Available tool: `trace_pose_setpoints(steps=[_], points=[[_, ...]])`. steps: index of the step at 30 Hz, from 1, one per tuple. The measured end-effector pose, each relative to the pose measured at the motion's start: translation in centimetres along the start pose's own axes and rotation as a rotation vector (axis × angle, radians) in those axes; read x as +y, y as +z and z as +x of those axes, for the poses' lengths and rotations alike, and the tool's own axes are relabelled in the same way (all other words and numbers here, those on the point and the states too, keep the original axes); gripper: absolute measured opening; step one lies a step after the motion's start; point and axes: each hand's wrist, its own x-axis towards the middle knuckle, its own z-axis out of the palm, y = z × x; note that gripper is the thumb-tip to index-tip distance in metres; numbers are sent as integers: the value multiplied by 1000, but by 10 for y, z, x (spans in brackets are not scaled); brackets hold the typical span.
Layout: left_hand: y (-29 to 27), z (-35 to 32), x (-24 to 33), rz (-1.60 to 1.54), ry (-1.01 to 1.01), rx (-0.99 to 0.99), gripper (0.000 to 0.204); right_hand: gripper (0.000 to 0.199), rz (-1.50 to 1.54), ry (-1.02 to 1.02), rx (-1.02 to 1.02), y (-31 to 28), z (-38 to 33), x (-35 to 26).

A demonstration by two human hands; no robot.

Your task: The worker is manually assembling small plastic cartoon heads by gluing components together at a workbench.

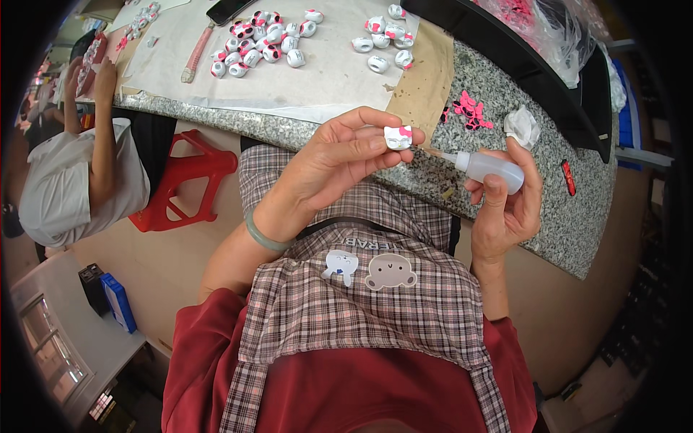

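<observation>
My left hand (339, 162) pinches a small white cat-face figure (398, 136) with a pink bow between thumb and fingers, just in front of the granite counter edge (505, 216). My right hand (505, 202) grips a small translucent squeeze bottle (491, 169) lying sideways, its thin nozzle pointing left and nearly touching the figure. A green bangle (263, 237) sits on my left wrist. Several finished white figures (263, 40) lie on a white sheet (317, 79) at the back, and loose pink bows (469, 110) rest on the counter.
A crumpled white tissue (521, 126) lies right of the bows. A black tray (520, 58) holding a plastic bag curves along the back right. A phone (227, 10) and a pink tool (196, 54) lie far left. Another person (72, 166) sits at left beside a red stool (184, 187).
</observation>
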Motion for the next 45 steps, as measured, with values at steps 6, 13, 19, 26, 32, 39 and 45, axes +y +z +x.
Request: trace_pose_setpoints(steps=[6, 13, 19, 26, 32, 39, 45], points=[[0, 1, 0, -12, -7, -1, 24, 35, 49, 29, 5, 2, 2, 1], [-2, 1, -3, -44, -44, -31, 25, 34, 99, 42, 20, 4, 1, 4], [-2, 4, -2, -52, -54, -16, 24, 31, 391, 166, 77, -7, 8, 14], [-5, 0, -2, -31, -62, 24, 24, 24, 409, 369, 76, -30, 22, 27], [-5, 1, -3, -19, -56, 32, 21, 24, 244, 458, 107, -29, 26, 35], [-5, 0, -2, -9, -59, 45, 21, 15, -378, 185, -183, -9, 31, 49], [-7, -1, 0, 1, -68, 69, 26, 16, -684, -34, -159, 12, 42, 49]])
